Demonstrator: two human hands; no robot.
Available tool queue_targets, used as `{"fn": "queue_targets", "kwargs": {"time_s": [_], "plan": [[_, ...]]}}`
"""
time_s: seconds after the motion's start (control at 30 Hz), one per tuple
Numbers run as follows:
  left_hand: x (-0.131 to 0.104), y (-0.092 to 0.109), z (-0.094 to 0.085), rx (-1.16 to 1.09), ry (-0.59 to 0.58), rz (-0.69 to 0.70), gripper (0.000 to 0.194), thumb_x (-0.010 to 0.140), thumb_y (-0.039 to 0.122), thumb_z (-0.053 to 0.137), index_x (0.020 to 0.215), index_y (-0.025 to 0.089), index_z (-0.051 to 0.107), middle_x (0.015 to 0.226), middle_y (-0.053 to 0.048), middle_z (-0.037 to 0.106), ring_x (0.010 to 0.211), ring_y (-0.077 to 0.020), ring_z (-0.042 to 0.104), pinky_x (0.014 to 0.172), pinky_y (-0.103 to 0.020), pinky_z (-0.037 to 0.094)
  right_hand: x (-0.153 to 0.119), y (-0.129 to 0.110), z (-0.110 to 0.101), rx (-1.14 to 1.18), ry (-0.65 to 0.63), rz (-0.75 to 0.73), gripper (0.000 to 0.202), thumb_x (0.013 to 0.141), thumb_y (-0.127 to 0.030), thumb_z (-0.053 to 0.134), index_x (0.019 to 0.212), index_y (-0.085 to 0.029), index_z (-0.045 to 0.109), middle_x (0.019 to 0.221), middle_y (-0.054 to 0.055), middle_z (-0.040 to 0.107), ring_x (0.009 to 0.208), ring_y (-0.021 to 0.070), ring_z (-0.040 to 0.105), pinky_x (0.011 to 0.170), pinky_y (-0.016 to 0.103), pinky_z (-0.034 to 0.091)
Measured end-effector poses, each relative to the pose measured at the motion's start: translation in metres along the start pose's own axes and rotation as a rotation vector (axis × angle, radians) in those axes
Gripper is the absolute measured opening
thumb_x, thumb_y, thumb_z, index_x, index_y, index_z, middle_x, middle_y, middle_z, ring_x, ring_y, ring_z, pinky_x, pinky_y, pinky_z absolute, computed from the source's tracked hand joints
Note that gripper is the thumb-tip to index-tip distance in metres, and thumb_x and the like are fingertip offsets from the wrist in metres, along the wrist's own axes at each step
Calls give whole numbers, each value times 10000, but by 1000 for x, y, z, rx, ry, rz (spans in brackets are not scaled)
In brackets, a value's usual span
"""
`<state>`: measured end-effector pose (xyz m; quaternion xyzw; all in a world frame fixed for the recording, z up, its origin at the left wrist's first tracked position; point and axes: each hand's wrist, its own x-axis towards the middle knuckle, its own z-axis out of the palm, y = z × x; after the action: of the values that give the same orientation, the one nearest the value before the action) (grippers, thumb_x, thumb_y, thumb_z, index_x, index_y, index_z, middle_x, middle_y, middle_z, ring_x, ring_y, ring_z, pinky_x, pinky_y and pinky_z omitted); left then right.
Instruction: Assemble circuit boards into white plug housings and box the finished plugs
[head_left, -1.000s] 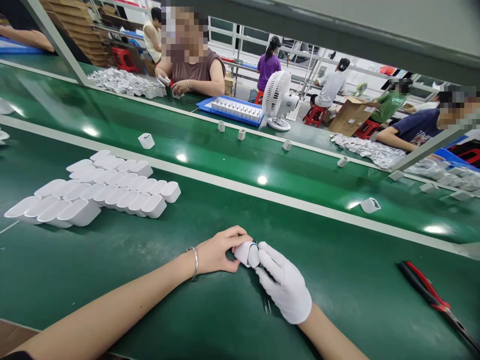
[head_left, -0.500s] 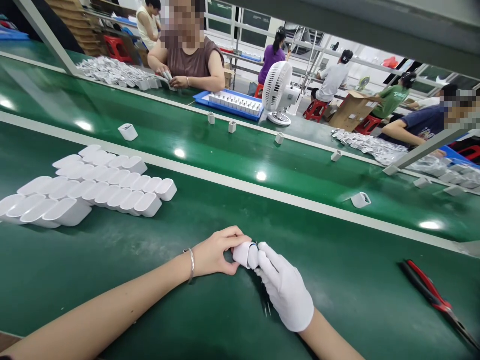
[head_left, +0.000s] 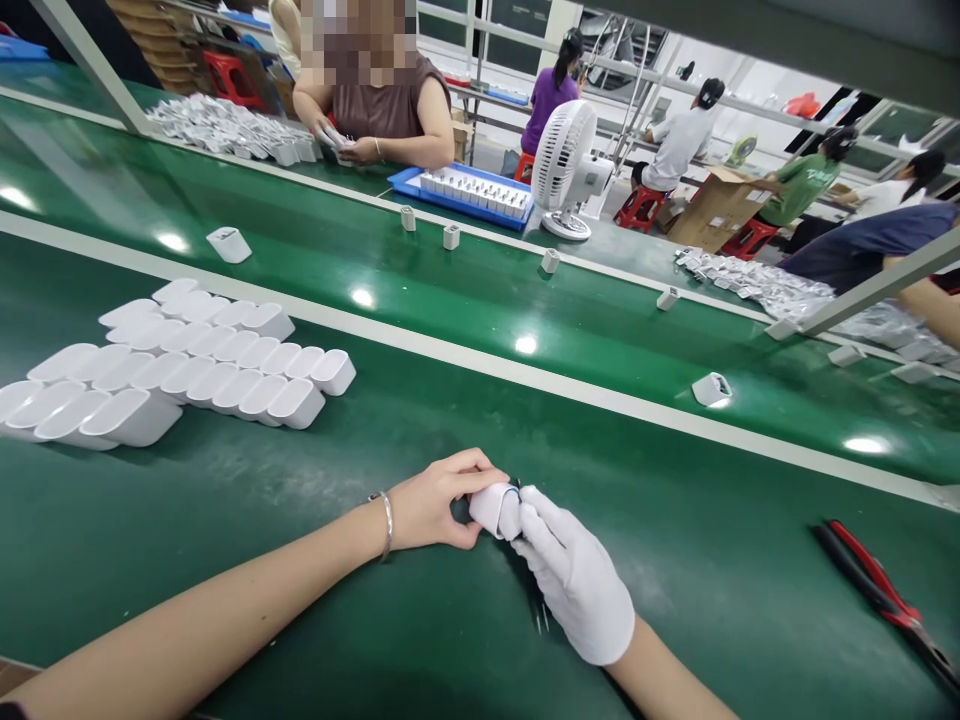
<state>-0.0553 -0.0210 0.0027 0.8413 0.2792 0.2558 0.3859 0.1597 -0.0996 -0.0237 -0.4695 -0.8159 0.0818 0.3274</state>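
Note:
In front of me on the green bench, my left hand, bare with a bracelet, pinches a small white plastic housing between thumb and fingers. My right hand, in a white glove, closes on a white inner piece at the housing's open end, where a thin blue edge shows. Its fingertips partly hide that piece. Thin black strands with pale tips, perhaps wires, stick out below the glove. Rows of white oval housings lie to the left.
Red-and-black pliers lie at the right. Beyond a pale divider, a green belt carries scattered white housings. Across it are a blue tray of white parts, a white fan and a co-worker handling parts.
Housings on the belt have shifted left in view. Both my hands keep their grip, barely moved. The co-worker at far right has leaned, and the view has tilted slightly.

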Motion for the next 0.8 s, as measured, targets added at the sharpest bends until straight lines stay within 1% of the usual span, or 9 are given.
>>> {"fn": "queue_targets", "kwargs": {"time_s": [0.07,0.13,0.27,0.43,0.53,0.6,0.7,0.73,0.8], "plan": [[0,-1,0,-7,-5,2,546,640,92,573,1166,233,546,1003,-43,521,793,-134,520,620,-202,455,5,-3,-3,-112,-23,-68,609,882,-111,454,1417,-315,247,1303,91,516,986,221,619,747,342,566],[0,-1,0,-13,-3,5,552,639,86,569,1170,232,542,1006,-43,524,784,-130,517,596,-195,445,9,-6,-6,-185,-37,-97,625,887,-92,422,1439,-273,192,1284,126,529,967,230,622,715,340,563],[0,2,-1,-3,-3,-2,553,639,75,559,1172,223,535,1011,-42,525,791,-128,517,610,-193,447,11,-7,-6,-239,-26,-127,622,894,-104,415,1445,-250,166,1252,136,555,987,230,608,714,330,551],[2,7,2,-5,9,-60,520,646,86,566,1150,209,539,1015,-37,533,817,-134,528,665,-199,462,18,-11,0,-220,20,-79,548,898,-114,382,1414,-251,261,1229,118,575,901,200,623,671,304,551],[1,8,2,-16,9,-100,462,647,106,584,1098,206,559,1005,-29,551,796,-132,540,642,-195,458,24,-17,-7,-151,12,-64,522,882,-178,458,1381,-261,327,1247,109,562,942,226,603,688,344,550],[1,8,1,-24,-19,-84,456,631,96,592,1073,204,569,1009,-24,570,818,-138,555,666,-198,458,26,-20,-16,-54,46,-47,564,852,-190,519,1380,-249,328,1289,120,520,1044,251,561,778,397,531],[0,8,0,-10,-49,-6,465,611,98,610,1063,197,576,1027,-23,610,889,-163,564,788,-234,453,24,-22,-26,35,136,-45,592,831,-148,537,1378,-240,328,1315,135,483,1116,260,520,863,441,488],[1,8,-1,9,-47,16,459,612,110,617,1061,195,579,1024,-23,624,884,-169,562,805,-250,449,23,-22,-28,42,145,-54,575,836,-130,517,1372,-240,337,1309,133,486,1116,257,520,868,443,483],[1,7,-1,53,-41,37,441,615,131,630,1049,195,588,1004,-18,648,840,-170,551,785,-268,447,23,-21,-30,29,103,-86,515,846,-120,474,1342,-227,383,1282,124,511,1113,257,519,860,445,480]]}}
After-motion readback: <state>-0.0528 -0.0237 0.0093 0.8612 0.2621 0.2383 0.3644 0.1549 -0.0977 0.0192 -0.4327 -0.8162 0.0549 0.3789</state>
